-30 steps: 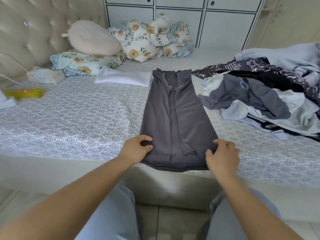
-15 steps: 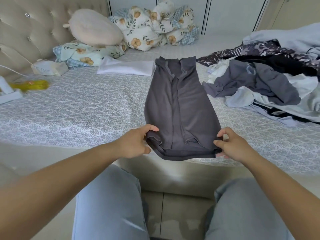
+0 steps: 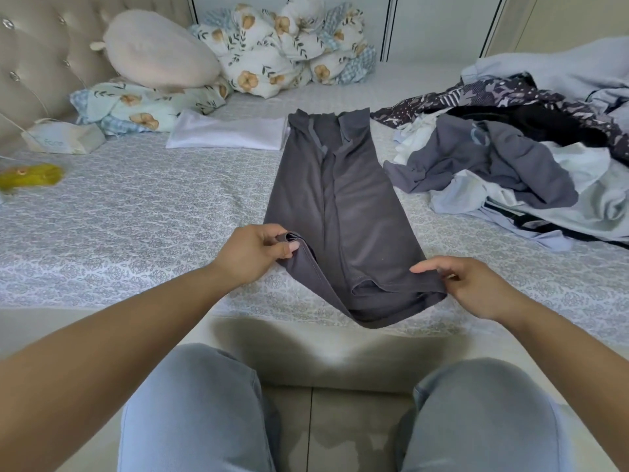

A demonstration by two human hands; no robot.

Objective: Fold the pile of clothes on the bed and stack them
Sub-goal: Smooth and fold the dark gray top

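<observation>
A dark grey garment (image 3: 340, 206), folded lengthwise into a long strip, lies down the middle of the bed (image 3: 136, 226). My left hand (image 3: 253, 255) pinches its near left corner and holds it raised off the sheet. My right hand (image 3: 473, 287) pinches the near right corner, low by the bed's front edge. The near hem sags between the two hands. A folded white garment (image 3: 228, 134) lies flat beyond the strip's far left. The unfolded pile of clothes (image 3: 517, 158) covers the right side of the bed.
Pillows and a floral quilt (image 3: 272, 56) are heaped at the headboard end. A tissue pack (image 3: 61, 139) and a yellow object (image 3: 30, 175) lie at the far left. My knees (image 3: 204, 413) are below the bed's edge. Patterned sheet lies bare left of the strip.
Both hands have lifted the garment's near hem off the bed; the left corner has risen and moved away from me. The camera has tipped further down.
</observation>
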